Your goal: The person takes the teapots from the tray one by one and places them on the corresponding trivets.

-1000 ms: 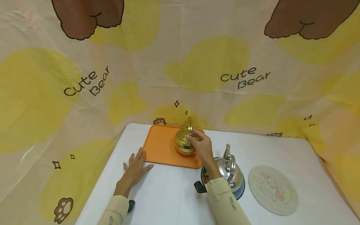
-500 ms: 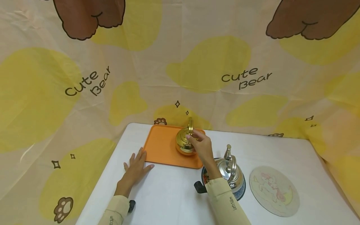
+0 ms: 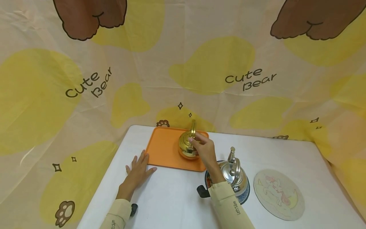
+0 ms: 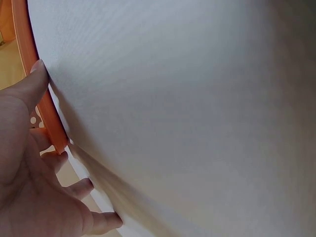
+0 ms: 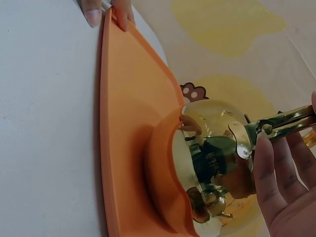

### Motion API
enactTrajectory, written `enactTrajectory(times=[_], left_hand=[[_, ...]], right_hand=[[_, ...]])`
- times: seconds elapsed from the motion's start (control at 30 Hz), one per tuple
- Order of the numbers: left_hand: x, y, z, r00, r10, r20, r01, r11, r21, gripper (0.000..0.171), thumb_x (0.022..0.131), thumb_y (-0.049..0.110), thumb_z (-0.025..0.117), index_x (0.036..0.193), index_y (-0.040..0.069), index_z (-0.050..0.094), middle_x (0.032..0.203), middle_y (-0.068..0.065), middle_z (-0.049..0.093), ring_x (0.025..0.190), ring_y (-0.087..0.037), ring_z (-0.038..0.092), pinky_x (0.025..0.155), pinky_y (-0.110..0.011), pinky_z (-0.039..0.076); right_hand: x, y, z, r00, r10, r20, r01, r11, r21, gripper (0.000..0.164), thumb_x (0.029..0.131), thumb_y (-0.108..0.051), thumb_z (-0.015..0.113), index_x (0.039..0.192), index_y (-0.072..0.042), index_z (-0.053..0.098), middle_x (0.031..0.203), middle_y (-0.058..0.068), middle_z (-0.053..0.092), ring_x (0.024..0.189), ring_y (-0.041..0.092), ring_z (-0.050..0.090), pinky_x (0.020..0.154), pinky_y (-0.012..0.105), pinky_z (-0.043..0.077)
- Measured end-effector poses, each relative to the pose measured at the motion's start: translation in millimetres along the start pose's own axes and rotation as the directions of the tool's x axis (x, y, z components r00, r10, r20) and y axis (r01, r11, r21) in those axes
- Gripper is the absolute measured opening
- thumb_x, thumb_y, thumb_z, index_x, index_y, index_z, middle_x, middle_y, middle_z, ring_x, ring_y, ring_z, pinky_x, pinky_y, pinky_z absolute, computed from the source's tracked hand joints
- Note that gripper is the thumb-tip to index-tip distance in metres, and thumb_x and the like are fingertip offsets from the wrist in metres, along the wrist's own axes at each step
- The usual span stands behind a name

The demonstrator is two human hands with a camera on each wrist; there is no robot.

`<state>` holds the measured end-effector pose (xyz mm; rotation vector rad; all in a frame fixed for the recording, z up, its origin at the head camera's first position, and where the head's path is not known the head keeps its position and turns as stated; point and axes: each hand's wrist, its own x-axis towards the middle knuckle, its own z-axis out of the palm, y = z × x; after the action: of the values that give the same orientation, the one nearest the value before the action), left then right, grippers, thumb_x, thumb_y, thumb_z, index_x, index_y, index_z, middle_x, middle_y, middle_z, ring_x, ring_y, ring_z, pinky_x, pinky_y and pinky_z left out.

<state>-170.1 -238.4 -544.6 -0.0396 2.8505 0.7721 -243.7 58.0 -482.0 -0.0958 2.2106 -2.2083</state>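
A gold kettle [image 3: 185, 143] stands upright on the right part of an orange tray [image 3: 161, 148]. My right hand [image 3: 206, 152] holds the kettle's raised handle, its fingers under the bar in the right wrist view, where the shiny gold body [image 5: 212, 148] reflects the tray. My left hand [image 3: 137, 174] lies with fingers spread at the tray's near left corner. In the left wrist view its thumb and index finger touch the orange rim [image 4: 49, 111], while the other fingers of the left hand [image 4: 44, 197] reach past the corner onto the white table.
A silver kettle [image 3: 228, 171] stands on a round patterned mat [image 3: 244, 196] beside my right forearm, which partly covers them. A pale round mat [image 3: 278, 194] with a pink drawing lies farther right on the white table [image 3: 171, 197]. A printed cloth [image 3: 206, 70] hangs behind.
The gold kettle and my right hand have shifted very slightly. My left hand keeps its place at the tray corner, and the tray has not visibly moved.
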Motion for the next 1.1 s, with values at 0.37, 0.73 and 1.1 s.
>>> enactTrajectory(times=[0.37, 0.73, 1.1], left_hand=[[0.2, -0.3, 0.0, 1.0, -0.005, 0.005, 0.005, 1.0, 0.007, 0.088, 0.105, 0.043, 0.065, 0.167, -0.001, 0.021, 0.179, -0.017, 0.001, 0.159, -0.057, -0.003, 0.113, -0.087, -0.008], [2.4, -2.2, 1.7, 1.0, -0.001, 0.0, 0.001, 1.0, 0.007, 0.088, 0.105, 0.045, 0.064, 0.167, -0.001, 0.022, 0.179, -0.018, 0.003, 0.159, -0.057, -0.002, 0.113, -0.087, -0.007], [3.7, -3.9, 1.4, 1.0, -0.008, 0.016, 0.008, 1.0, 0.001, 0.089, 0.106, 0.044, 0.063, 0.168, 0.001, 0.018, 0.179, -0.017, -0.001, 0.16, -0.055, -0.006, 0.113, -0.086, -0.011]], right_hand=[[-3, 0, -1, 0.998, -0.054, 0.021, 0.053, 0.999, 0.011, 0.04, 0.097, -0.028, 0.08, 0.135, -0.018, 0.075, 0.12, 0.013, 0.074, 0.095, 0.025, 0.069, 0.069, 0.034, 0.064], [-4, -5, 0, 0.998, -0.066, 0.015, 0.065, 0.998, 0.017, 0.037, 0.097, -0.03, 0.08, 0.133, -0.018, 0.076, 0.121, 0.01, 0.075, 0.1, 0.022, 0.072, 0.065, 0.031, 0.063], [-7, -29, -1, 0.994, -0.109, 0.015, 0.108, 0.994, 0.019, 0.042, 0.098, -0.029, 0.079, 0.137, -0.015, 0.074, 0.12, 0.009, 0.076, 0.096, 0.023, 0.072, 0.069, 0.049, 0.065]])
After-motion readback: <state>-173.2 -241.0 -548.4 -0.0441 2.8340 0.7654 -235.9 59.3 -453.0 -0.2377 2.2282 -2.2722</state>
